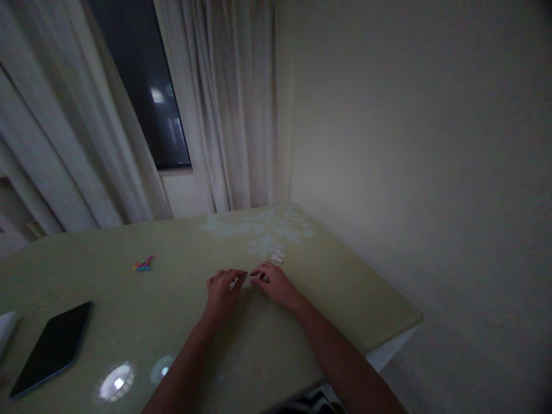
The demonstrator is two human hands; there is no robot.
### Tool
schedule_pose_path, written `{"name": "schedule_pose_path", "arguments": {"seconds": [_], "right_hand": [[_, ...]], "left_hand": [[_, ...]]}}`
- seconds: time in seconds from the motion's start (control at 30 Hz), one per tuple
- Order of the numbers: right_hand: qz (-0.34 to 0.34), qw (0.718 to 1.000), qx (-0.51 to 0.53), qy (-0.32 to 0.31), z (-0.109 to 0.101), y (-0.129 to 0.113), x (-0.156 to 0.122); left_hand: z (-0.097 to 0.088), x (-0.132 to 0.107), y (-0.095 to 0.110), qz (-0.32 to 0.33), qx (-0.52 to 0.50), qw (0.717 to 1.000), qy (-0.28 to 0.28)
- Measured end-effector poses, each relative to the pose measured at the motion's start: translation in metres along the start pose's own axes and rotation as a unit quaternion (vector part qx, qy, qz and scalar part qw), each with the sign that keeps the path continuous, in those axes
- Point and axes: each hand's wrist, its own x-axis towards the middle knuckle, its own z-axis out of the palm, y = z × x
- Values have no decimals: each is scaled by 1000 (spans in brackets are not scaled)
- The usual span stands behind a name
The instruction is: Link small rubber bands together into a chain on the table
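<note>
My left hand [224, 290] and my right hand [271, 282] meet fingertip to fingertip over the table. Both are closed in a pinch, thumb against fingers. Something tiny and pale seems to lie between the fingertips, too small and dim to name. Just beyond my right hand sits a little cluster of white pieces [278, 256] on the tabletop. Farther off to the left of my left hand lies a small heap of brightly coloured pieces [143, 264], in red, blue, green and purple.
A black tablet-like slab [54, 348] rests at the left of the glossy greenish table [172, 310], with a pale object [6, 328] at the frame's edge. The table's right edge runs along a wall [409, 144]. Curtains [241, 103] and a dark window [149, 86] stand behind.
</note>
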Motion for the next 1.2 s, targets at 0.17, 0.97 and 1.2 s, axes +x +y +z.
{"name": "schedule_pose_path", "arguments": {"seconds": [0.17, 0.97, 1.2], "right_hand": [[-30, 996, 75, 35, 3, -9, -1], [-43, 998, -37, -9, 23, -7, 0], [-58, 992, -104, -48, 35, -18, 0]], "left_hand": [[-3, 3, 0, 12, -90, 996, 7], [-16, 13, -17, -84, -300, 947, 80], [-16, 12, -21, -109, -324, 935, 96]]}}
